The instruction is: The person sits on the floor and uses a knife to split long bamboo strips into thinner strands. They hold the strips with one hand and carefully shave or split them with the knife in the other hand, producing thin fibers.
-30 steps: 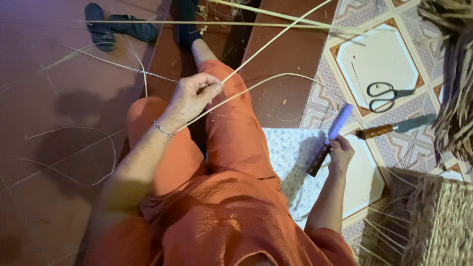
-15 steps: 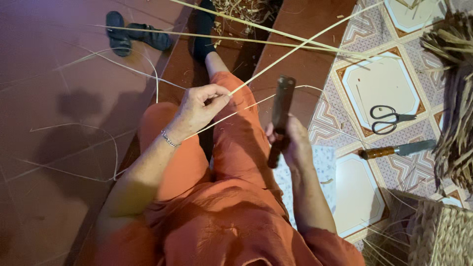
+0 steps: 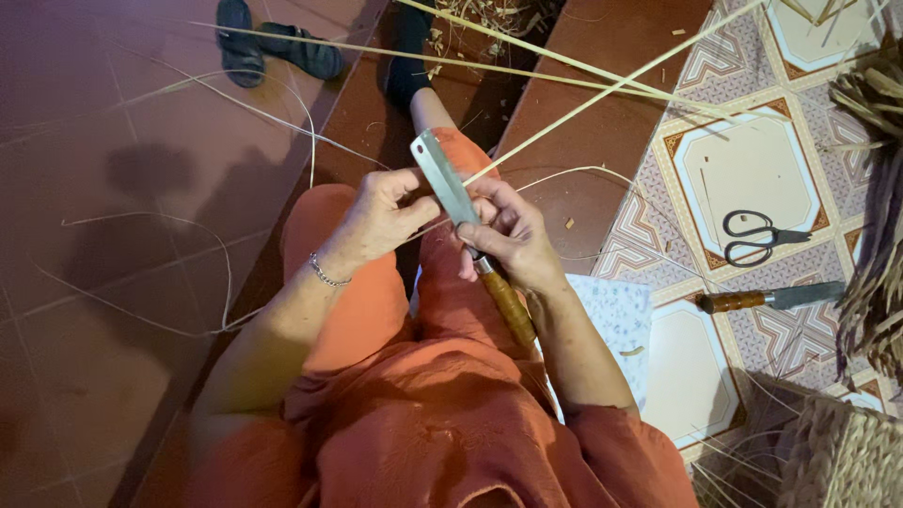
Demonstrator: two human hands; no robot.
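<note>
Nearby, woven basket (image 3: 847, 456) by floor; hands hold knife (image 3: 461, 212), strip (image 3: 602, 94).

The floor on the left is laid with plain dark red tiles (image 3: 113, 310), dim and marked with soft shadows. A brick-red step (image 3: 602, 141) runs diagonally through the middle. To the right the floor changes to patterned tiles (image 3: 743, 179) with cream octagons framed in brown and grey geometric borders. A pair of dark sandals (image 3: 273, 47) lies at the far left. Black scissors (image 3: 757, 237) rest on a cream tile, and just near of them lies a spare knife (image 3: 767, 298) with a wooden handle. A woven basket (image 3: 842, 456) stands in the near right corner. A bundle of dried fibre (image 3: 875, 216) hangs along the right edge.
</note>
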